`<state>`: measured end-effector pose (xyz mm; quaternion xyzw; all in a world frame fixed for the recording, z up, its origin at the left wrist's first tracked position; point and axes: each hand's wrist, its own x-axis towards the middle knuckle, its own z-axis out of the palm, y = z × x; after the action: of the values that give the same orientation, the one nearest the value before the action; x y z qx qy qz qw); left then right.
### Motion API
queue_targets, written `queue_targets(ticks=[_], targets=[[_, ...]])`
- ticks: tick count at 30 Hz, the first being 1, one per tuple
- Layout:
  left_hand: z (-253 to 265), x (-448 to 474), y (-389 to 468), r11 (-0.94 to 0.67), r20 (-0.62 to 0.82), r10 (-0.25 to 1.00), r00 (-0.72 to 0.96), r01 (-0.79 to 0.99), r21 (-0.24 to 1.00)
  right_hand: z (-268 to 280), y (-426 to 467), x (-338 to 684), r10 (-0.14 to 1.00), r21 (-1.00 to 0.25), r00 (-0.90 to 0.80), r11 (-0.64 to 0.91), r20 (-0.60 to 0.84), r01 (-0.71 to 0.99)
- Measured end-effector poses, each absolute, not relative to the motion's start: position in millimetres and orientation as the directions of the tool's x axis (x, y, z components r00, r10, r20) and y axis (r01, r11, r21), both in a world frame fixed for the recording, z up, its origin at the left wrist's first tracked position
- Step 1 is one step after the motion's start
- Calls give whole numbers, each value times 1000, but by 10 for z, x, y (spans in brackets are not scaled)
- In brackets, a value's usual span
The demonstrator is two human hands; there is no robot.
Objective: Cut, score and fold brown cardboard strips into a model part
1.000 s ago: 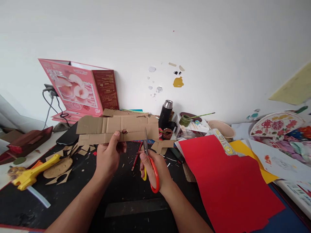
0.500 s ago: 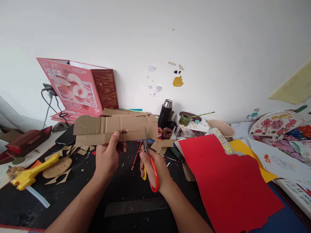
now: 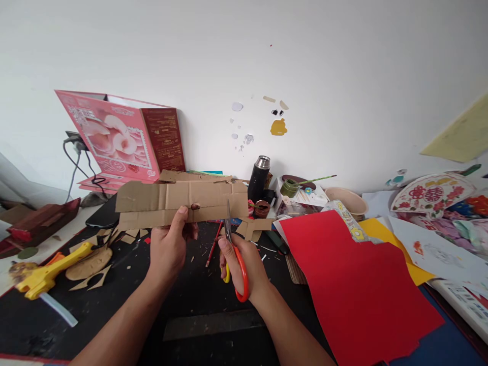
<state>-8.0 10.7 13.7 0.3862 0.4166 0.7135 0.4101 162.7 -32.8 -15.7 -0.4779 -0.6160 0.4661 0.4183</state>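
Observation:
A long strip of brown cardboard [image 3: 213, 195], creased and with a small dark hole, is held up above the black table. My left hand [image 3: 170, 246] pinches its lower edge, thumb in front and fingers behind. Orange-and-yellow-handled scissors [image 3: 241, 274] are gripped in my right hand [image 3: 246, 264], blades pointing up. The blades overlap the cardboard near its right end; a cut line there cannot be made out. My right fingers are partly hidden behind the handles.
Cardboard scraps [image 3: 254, 229] and a red pencil [image 3: 213, 246] lie behind my hands. To the left is a yellow glue gun [image 3: 49, 274]; to the right, a red sheet [image 3: 362, 284]. A black flask [image 3: 259, 178], paint jars and a pink box [image 3: 118, 137] stand along the wall.
The view has shifted very slightly. My hands, the cardboard and the scissors hold almost the same positions.

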Motion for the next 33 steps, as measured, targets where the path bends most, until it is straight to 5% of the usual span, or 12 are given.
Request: queue_targets(ticks=[33], targets=[[88,-30,94,-291,194,909,-369,-227,929,-116,-332,1639,983,-950,-165,123,77,286]])
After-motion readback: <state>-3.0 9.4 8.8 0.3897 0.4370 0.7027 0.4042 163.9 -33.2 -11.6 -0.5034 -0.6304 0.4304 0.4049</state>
